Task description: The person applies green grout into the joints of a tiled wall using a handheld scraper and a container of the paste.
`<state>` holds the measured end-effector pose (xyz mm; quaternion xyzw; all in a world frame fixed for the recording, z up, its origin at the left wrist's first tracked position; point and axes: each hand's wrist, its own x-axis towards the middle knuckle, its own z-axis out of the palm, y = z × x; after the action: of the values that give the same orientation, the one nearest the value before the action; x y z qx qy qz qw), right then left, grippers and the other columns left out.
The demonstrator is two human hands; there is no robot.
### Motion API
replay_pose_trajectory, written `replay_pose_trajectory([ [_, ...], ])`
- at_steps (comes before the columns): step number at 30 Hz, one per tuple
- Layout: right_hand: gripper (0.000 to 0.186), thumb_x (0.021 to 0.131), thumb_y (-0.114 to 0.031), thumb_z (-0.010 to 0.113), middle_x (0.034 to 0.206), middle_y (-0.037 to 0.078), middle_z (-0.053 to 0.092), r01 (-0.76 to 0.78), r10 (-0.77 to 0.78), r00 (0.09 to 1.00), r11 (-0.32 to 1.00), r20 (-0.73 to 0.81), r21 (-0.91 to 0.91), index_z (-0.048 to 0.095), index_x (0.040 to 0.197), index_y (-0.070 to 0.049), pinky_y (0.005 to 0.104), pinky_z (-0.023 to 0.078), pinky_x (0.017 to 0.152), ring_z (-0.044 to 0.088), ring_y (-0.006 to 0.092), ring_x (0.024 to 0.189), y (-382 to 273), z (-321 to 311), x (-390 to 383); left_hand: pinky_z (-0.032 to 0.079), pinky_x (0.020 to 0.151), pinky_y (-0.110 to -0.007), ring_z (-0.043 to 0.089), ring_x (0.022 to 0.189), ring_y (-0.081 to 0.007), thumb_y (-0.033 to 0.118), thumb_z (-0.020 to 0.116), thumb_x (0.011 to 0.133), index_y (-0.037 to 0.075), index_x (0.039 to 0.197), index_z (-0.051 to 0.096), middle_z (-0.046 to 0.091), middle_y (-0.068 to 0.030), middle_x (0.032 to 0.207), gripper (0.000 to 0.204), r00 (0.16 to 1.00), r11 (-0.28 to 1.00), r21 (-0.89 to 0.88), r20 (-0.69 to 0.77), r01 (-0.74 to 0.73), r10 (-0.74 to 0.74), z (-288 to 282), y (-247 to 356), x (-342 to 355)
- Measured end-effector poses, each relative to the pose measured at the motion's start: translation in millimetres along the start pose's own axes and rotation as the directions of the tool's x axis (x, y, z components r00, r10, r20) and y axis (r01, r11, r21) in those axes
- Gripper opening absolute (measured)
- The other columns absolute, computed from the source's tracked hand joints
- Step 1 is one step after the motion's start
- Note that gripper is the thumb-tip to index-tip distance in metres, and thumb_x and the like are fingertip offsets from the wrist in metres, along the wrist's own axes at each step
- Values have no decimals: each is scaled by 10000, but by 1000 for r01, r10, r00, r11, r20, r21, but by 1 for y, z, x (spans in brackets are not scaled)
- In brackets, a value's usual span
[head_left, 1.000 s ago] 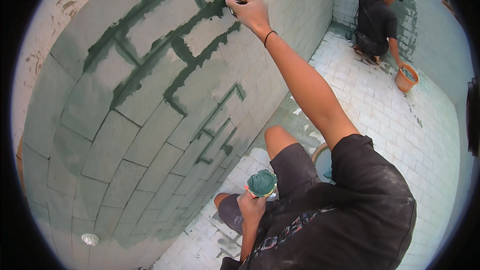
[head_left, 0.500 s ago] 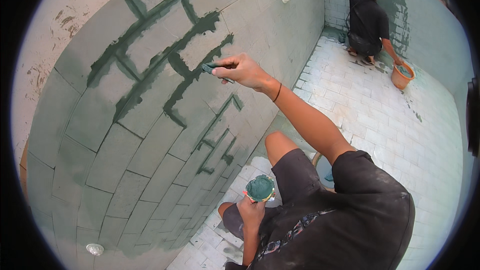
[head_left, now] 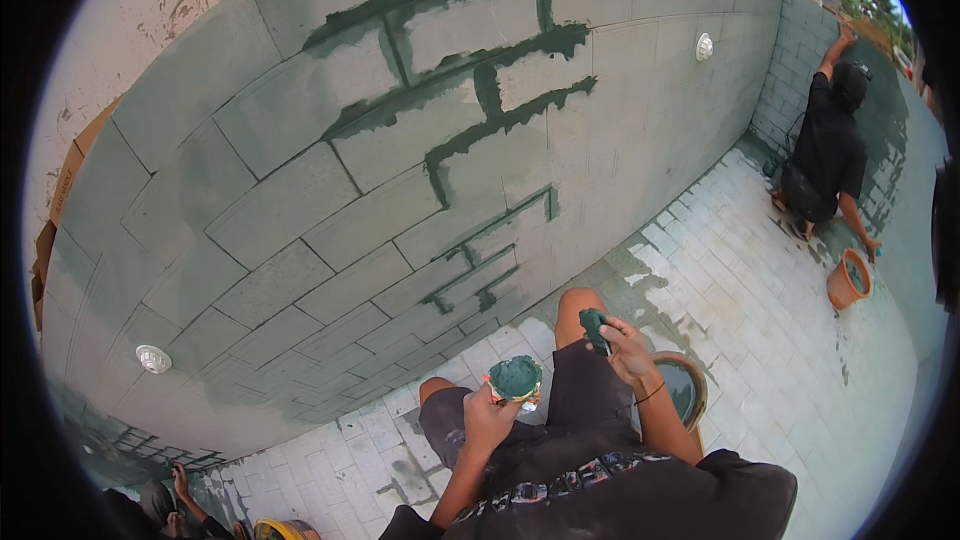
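My left hand (head_left: 487,422) is closed around a small cup (head_left: 514,380) of dark green grout, held over my lap. To its right, my right hand (head_left: 628,352) pinches a small spreader (head_left: 593,331), its blade thickly coated with the same green grout. The spreader is above my knee, apart from the cup. In front of me rises a grey-green tiled wall (head_left: 270,290). Several upper joints carry wet, dark green grout (head_left: 430,85), smeared past their edges. Thinner grout lines (head_left: 500,215) lie lower on the wall.
A round bucket (head_left: 698,390) stands by my right forearm. One person (head_left: 828,145) squats at the far right wall beside an orange bucket (head_left: 848,287). Another person (head_left: 150,508) works at lower left near a yellow bucket (head_left: 283,530). Round white fittings (head_left: 704,47) project from the wall.
My right hand has come down from the wall joint to above my knee, still holding the spreader. The view has swung left, showing more wall and the person at lower left.
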<state>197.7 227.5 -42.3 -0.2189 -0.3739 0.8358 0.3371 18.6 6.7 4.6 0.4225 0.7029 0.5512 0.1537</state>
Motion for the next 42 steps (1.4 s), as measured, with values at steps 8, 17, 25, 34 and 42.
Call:
replay_pose_trajectory([
  [8, 361, 976, -78, 627, 1130, 103, 695, 49, -31, 980, 995, 198, -84, 591, 1312, 45, 314, 568, 861, 691, 167, 931, -20, 42, 9, 536, 794, -293, 690, 872, -135, 4, 804, 809, -41, 1059, 698, 745, -75, 971, 275, 997, 951, -304, -27, 58, -70, 16, 5, -9],
  [17, 367, 981, -69, 609, 1190, 127, 677, -22, 52, 982, 986, 181, -167, 578, 1323, 62, 356, 574, 868, 685, 211, 1028, -3, 29, 1, 539, 813, -296, 699, 908, -144, 15, 790, 836, -42, 1056, 688, 741, -89, 1039, 249, 979, 896, -436, -133, 82, -155, 9, 13, -16],
  [25, 366, 954, -64, 659, 1170, 124, 664, 58, 52, 972, 892, 228, -448, 615, 1298, 54, 341, 575, 838, 672, 200, 994, -21, 56, 5, 515, 618, -320, 689, 662, -238, 40, 738, 793, -21, 894, 685, 689, -170, 773, 129, 974, 978, -207, -219, 19, -65, 3, -6, -15],
  [34, 319, 817, -62, 746, 993, 128, 712, 483, 214, 795, 342, 567, -806, 736, 1117, 45, 297, 553, 788, 688, 183, 896, -107, 183, -4, 476, 538, -424, 604, 577, -376, 37, 717, 719, 0, 763, 627, 585, -162, 640, 107, 971, 978, 186, -200, -94, 132, -9, -5, -4],
  [42, 277, 809, -232, 726, 815, 134, 695, 702, 303, 697, -107, 650, -704, 780, 999, -37, 389, 496, 732, 644, 320, 706, -98, 217, 10, 483, 562, -445, 619, 609, -372, 35, 713, 726, 32, 812, 637, 605, -159, 655, 115, 973, 955, 276, -169, -108, 159, -12, 8, 13],
])
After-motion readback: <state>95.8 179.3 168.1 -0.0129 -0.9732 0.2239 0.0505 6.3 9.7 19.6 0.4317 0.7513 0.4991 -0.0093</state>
